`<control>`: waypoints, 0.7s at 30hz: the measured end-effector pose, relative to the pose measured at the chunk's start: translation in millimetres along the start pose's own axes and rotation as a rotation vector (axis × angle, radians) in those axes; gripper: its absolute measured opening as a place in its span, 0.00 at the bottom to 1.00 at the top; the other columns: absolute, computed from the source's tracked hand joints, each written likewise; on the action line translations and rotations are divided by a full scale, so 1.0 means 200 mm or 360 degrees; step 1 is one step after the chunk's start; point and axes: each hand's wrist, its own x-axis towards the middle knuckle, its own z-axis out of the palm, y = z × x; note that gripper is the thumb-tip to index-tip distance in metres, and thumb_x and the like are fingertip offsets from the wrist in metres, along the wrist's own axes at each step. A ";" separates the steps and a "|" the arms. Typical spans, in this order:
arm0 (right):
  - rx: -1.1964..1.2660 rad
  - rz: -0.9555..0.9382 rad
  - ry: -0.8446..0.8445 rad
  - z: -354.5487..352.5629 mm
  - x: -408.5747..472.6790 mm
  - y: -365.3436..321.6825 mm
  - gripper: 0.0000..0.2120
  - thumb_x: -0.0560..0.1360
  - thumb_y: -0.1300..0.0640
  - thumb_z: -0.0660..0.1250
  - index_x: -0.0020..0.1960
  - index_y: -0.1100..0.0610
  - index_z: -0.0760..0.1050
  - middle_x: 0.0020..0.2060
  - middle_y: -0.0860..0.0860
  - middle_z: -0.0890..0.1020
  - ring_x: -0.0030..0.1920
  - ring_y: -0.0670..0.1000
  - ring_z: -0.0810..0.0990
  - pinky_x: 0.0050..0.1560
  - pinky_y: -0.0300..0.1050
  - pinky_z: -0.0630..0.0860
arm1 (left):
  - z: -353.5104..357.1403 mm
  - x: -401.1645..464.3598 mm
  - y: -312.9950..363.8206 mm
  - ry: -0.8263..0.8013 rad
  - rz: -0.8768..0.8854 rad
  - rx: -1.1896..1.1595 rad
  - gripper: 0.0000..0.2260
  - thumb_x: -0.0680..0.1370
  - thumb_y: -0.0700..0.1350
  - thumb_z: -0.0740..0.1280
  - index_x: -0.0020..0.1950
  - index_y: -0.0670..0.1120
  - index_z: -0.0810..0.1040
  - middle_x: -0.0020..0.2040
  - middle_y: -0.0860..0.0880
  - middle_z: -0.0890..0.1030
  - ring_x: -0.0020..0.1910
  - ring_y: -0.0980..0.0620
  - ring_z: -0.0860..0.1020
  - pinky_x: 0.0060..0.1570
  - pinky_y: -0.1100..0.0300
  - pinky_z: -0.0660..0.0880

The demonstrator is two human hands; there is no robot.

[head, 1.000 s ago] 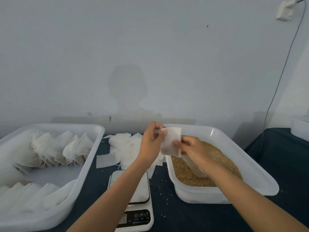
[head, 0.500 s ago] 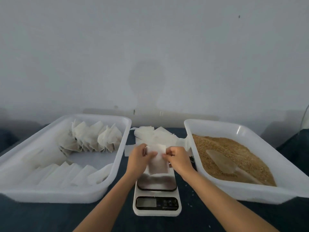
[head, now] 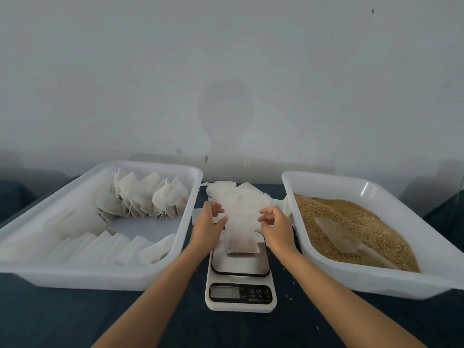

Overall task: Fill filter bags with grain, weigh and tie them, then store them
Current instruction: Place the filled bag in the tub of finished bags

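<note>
A white filter bag (head: 241, 238) with dark grain in its lower part stands on the plate of a small white digital scale (head: 240, 296). My left hand (head: 208, 226) is at the bag's left edge, fingers loosely spread, thumb close to or touching the paper. My right hand (head: 274, 226) hovers at the bag's upper right corner with relaxed fingers and holds nothing. A pile of empty filter bags (head: 236, 195) lies behind the scale. To the right, a white tray (head: 376, 285) holds brown grain (head: 351, 212) and a clear scoop (head: 337, 234).
A large white tray (head: 100, 281) on the left holds several tied bags (head: 148, 197) at its back and a row of flat ones (head: 105, 247) at its front. Everything sits on a dark blue cloth (head: 75, 322) against a pale wall. Loose grains lie near the scale.
Both hands brought the bag down from in front of the grain tray onto the scale plate. Their pinch on its top has loosened and the fingers have spread away from it.
</note>
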 end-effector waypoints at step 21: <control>0.0066 0.0150 -0.0018 -0.03 0.04 0.04 0.14 0.75 0.72 0.56 0.53 0.58 0.73 0.46 0.53 0.79 0.44 0.45 0.75 0.35 0.26 0.69 | 0.01 0.01 -0.04 0.0107 -0.0096 0.0031 0.09 0.77 0.38 0.67 0.53 0.48 0.69 0.50 0.53 0.76 0.54 0.54 0.73 0.46 0.68 0.67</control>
